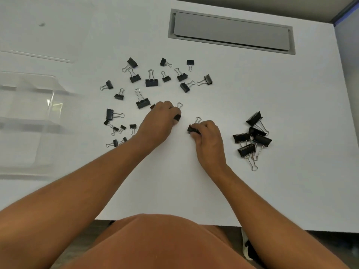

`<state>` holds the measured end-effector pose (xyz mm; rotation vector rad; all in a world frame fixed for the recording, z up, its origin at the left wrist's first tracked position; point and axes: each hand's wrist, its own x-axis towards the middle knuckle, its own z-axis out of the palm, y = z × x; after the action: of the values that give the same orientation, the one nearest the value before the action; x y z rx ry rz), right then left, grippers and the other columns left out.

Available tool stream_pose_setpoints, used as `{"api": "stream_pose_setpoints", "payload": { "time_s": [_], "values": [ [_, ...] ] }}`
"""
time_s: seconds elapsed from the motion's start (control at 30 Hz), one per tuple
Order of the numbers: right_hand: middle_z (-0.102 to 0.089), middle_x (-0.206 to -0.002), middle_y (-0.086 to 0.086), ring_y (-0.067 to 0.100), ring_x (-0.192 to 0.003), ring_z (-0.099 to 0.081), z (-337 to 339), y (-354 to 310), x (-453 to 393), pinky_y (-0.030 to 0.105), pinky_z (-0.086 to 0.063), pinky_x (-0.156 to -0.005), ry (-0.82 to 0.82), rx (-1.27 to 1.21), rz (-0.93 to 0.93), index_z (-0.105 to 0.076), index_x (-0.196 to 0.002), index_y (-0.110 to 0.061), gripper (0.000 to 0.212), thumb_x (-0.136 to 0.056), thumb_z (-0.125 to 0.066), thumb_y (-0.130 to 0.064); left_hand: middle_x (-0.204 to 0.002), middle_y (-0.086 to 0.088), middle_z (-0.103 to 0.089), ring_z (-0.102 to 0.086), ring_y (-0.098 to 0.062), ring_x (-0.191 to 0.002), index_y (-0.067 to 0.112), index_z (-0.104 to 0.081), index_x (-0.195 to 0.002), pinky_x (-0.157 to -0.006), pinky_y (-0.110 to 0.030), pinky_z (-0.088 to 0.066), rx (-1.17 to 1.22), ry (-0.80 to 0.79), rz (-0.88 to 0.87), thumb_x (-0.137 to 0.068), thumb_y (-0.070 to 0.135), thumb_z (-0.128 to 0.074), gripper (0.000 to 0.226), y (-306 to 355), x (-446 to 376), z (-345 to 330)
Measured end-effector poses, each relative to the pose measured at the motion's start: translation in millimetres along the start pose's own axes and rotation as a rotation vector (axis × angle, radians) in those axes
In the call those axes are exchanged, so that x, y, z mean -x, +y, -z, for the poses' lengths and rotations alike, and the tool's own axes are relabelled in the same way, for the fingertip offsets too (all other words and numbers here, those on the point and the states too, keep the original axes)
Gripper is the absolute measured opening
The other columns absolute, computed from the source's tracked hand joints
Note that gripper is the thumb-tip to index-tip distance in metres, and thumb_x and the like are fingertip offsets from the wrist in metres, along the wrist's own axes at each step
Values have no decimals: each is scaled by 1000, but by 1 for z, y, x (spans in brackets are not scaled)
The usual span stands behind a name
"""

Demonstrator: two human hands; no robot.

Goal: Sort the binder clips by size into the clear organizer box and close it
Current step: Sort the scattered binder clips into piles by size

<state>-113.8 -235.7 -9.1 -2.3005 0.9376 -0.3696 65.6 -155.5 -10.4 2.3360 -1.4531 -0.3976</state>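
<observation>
Black binder clips of mixed sizes [151,80] lie scattered across the middle of the white table [272,191]. A pile of large clips [252,136] sits at the right. Several small clips [120,131] cluster at the left near my forearm. My left hand [159,121] grips a medium clip [177,115] with curled fingers, its wire handle sticking up. My right hand [208,138] pinches another medium clip [193,129] against the table. The clear organizer box [29,117] stands open at the far left, its lid raised.
A grey cable hatch [231,32] is set into the table at the back right. The table's front edge runs just above my lap. A partition wall rises at the far right.
</observation>
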Motion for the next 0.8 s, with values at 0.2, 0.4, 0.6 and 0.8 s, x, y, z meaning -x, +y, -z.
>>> {"api": "stream_pose_setpoints", "payload": {
  "time_s": [0.2,0.4,0.6,0.8],
  "values": [
    [-62,-113,3,22,-108,-64,4,-11,-2,39,-56,-90,152,-139,-4,-72,-121,-12,23,-101,-62,-6,-115,-4,-69,-57,-27,-115,17,-62,-132,-89,-41,-50,145,-58,16,-96,14,-68,37,6,9,-11],
    [-61,-110,1,22,-106,-56,-15,-24,-26,14,-42,-91,41,-1,44,-72,-121,-13,25,-100,-61,-5,-139,1,-60,-64,-15,-111,25,-34,-155,-91,-32,-50,308,-84,21,-96,7,-66,70,-3,17,8],
    [-57,-115,-1,22,-108,-58,-21,-25,-29,22,-47,-95,17,-37,-5,-73,-122,-14,23,-104,-58,-10,-138,2,-57,-59,-15,-116,21,-44,-153,-93,-30,-51,307,9,-38,-95,4,-66,64,-30,46,24],
    [-54,-120,-2,17,-100,-62,-7,-28,-61,30,-54,-86,86,-108,-87,-67,-125,-18,25,-105,-54,-14,-113,0,-70,-60,-21,-108,16,-71,-120,-94,-27,-45,254,172,-35,-90,1,-70,34,-34,60,23]
  ]
}}
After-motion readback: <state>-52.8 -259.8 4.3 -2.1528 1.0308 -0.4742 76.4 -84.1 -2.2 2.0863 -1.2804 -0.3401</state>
